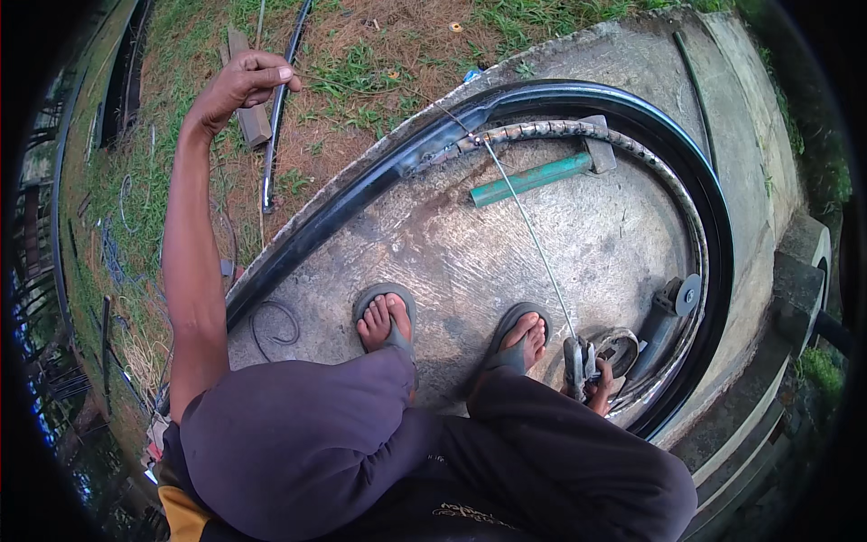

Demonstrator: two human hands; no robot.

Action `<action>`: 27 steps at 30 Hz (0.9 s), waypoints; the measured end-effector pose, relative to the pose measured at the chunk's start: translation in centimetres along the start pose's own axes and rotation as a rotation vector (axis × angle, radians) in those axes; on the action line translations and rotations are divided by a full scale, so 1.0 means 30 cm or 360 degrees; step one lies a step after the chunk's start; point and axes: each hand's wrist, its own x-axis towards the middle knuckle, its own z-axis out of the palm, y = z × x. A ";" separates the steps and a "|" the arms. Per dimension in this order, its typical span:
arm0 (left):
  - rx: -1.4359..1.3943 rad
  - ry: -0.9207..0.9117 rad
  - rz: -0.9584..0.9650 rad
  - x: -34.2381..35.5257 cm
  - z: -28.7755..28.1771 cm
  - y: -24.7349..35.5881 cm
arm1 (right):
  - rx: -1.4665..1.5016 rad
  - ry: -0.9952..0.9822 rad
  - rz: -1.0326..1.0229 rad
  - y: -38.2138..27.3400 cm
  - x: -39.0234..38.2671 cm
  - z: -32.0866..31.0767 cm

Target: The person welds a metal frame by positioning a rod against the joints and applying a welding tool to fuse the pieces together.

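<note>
My right hand [601,387] is closed around a welding electrode holder [574,363] beside my right foot. A long thin electrode [533,230] slants up from it, its tip at the joint on a curved, notched metal strip [652,155]. This strip runs inside a bent black metal tube [722,208], and they meet near the electrode's tip. My left hand [246,86] is raised at the upper left, thumb pressed to the fingers. From it a thin wire [361,92] appears to run right toward that joint; its held end is hard to see.
Inside the curve lie a hammer [533,180] with a green handle and an angle grinder [664,312]. My sandalled feet [386,321] stand on the concrete slab [433,271]. A wooden board [253,125] and a dark pipe [278,117] lie on the grass. Concrete blocks [799,271] stand at right.
</note>
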 end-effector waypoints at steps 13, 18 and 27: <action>-0.0021 0.0028 -0.0025 -0.029 0.029 0.021 | -0.0494 0.0296 -0.1361 -0.829 -0.652 0.224; -0.0088 0.0012 -0.0042 -0.033 0.026 0.013 | -0.0488 0.0159 -0.0939 -0.865 -0.705 0.214; -0.0042 -0.0022 -0.0002 -0.032 0.036 0.035 | -0.0469 0.0100 -0.0995 -0.850 -0.657 0.205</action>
